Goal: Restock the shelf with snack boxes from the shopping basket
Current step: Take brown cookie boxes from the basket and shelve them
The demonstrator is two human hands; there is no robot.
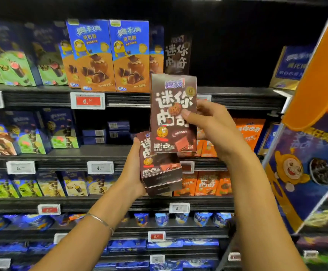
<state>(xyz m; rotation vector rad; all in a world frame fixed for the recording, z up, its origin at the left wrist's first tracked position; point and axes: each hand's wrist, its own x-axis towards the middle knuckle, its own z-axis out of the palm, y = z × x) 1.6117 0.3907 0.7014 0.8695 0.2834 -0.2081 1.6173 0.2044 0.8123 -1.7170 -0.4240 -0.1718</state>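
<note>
My right hand [210, 126] grips a brown cookie snack box [171, 106] upright, raised in front of the top shelf edge [237, 94]. My left hand [133, 169] holds a stack of the same brown boxes [159, 173] lower down, partly behind the raised box. One matching brown box [177, 55] stands far back on the top shelf, with a dark empty gap to its right. No shopping basket is in view.
Blue and orange snack boxes [108, 55] fill the top shelf left of the gap. Orange boxes [247, 132] sit on the shelves behind my hands. A slanted orange and blue promotional display [306, 153] rises at the right. Price tags line the shelf edges.
</note>
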